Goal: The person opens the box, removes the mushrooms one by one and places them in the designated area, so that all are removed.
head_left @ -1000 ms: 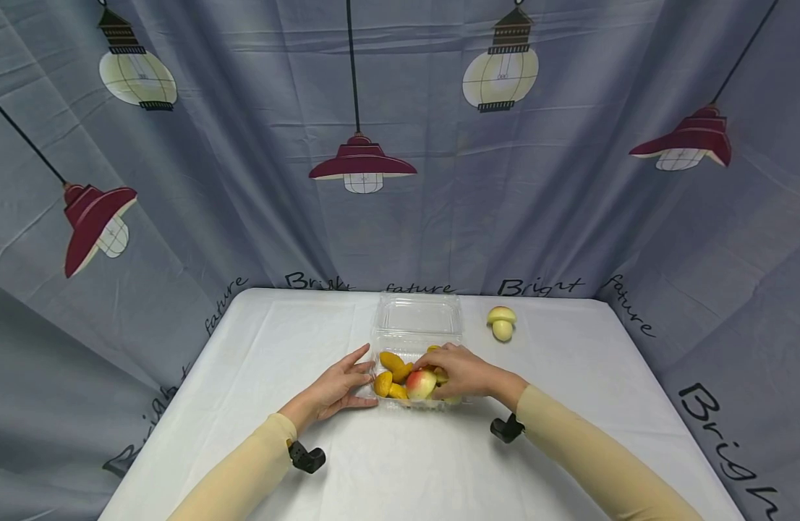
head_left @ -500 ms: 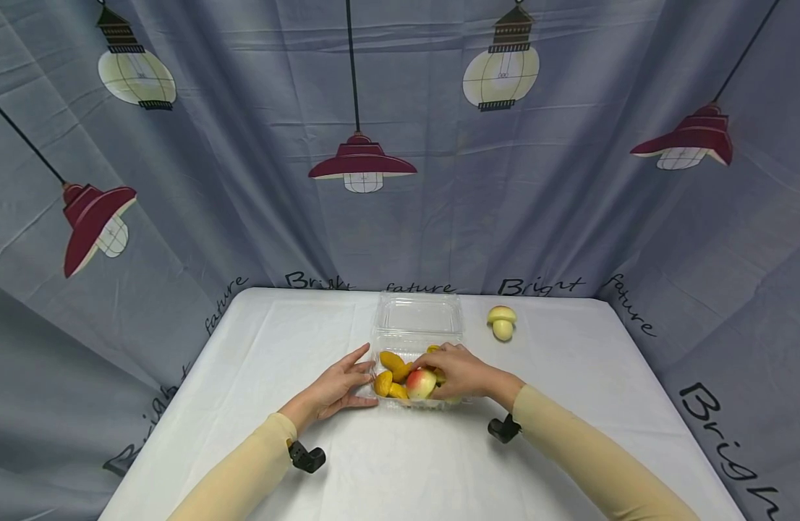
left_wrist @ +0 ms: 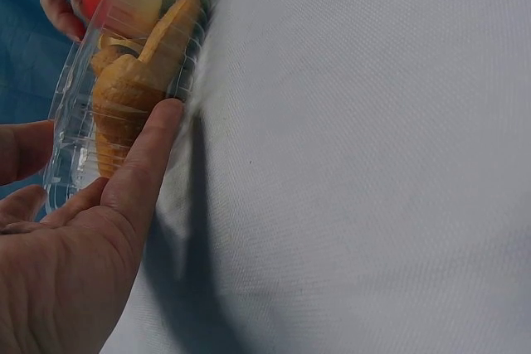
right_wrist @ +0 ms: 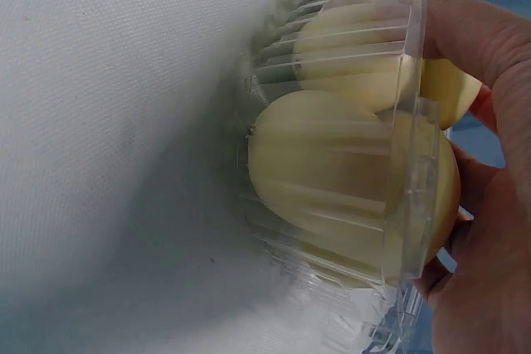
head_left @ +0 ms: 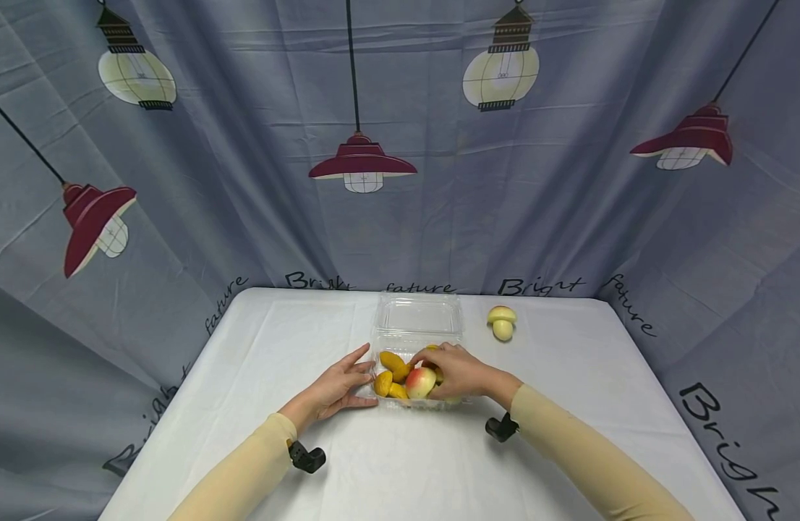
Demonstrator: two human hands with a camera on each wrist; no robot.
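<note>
In the head view, a clear plastic clamshell box (head_left: pixel 418 340) lies with its lid folded back. My right hand (head_left: pixel 461 370) reaches into its right side, fingers curled over a red-and-yellow fruit (head_left: pixel 420 383), the thumb at the fruit's near side. In the right wrist view, pale yellow rounded fruits (right_wrist: pixel 319 167) show through the box wall near that hand. My left hand (head_left: pixel 335 387) rests against the box's left side with fingers extended. Several orange-yellow, mushroom-like pieces (left_wrist: pixel 124 97) lie inside next to its fingertips. Part of the contents is hidden under the right hand.
A pale yellow toy mushroom (head_left: pixel 502 323) stands on the white-covered table (head_left: pixel 556 362) to the right, behind the right hand. A grey-blue curtain (head_left: pixel 406 231) printed with lamps encloses the back and sides. Both wrists carry a small black camera (head_left: pixel 307 457).
The right hand and forearm have shifted slightly left, and the red-and-yellow fruit has edged up and left a little with the hand. The left hand stays in place.
</note>
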